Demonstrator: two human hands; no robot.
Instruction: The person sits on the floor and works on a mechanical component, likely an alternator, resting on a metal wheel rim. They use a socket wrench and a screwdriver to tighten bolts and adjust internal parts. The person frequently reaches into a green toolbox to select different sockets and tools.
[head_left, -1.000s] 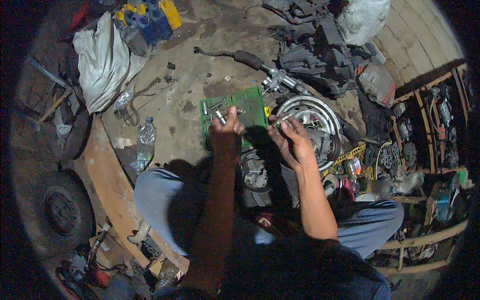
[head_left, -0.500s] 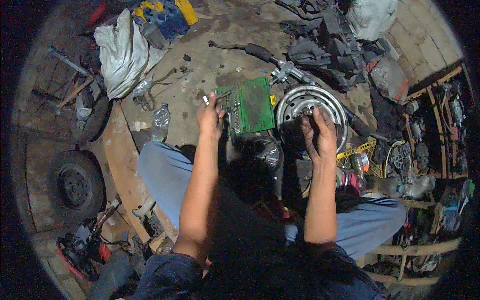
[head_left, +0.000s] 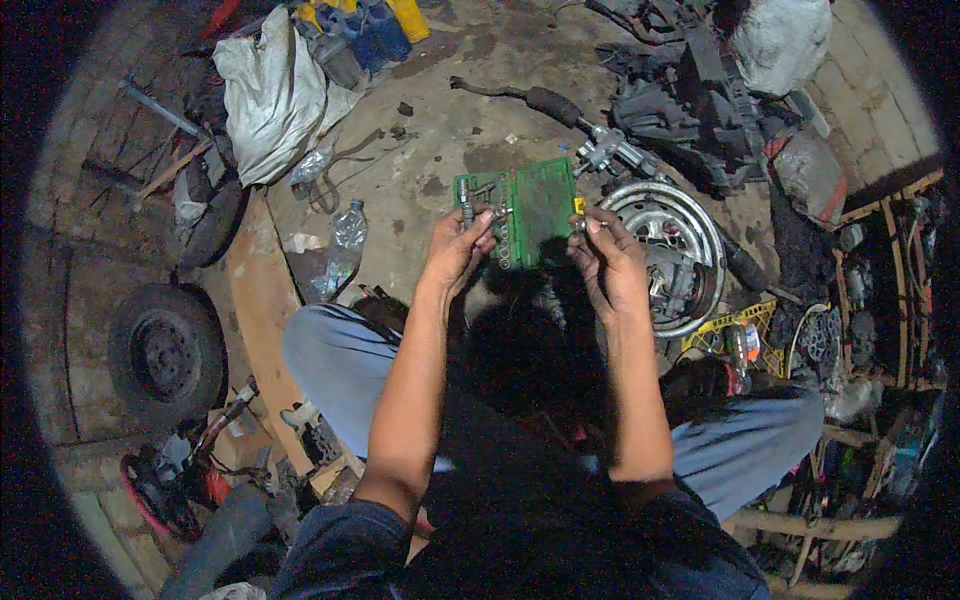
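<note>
Both hands have come up off the floor since a moment ago. The left hand (head_left: 455,245) pinches a small metal socket (head_left: 497,212) and the right hand (head_left: 608,255) grips another bit (too small to tell) above the green socket tray (head_left: 540,200) by the wheel rim (head_left: 690,240).

Left arm: bare forearm extended forward from the lower edge, wrist slightly bent. Left hand (head_left: 457,247): fingers curled inward in a closed grip, thumb on top. Right arm: bare forearm raised parallel, near the left. Right hand (head_left: 608,262): fingers bent, fingertips pinched together, knuckles toward camera.
</note>
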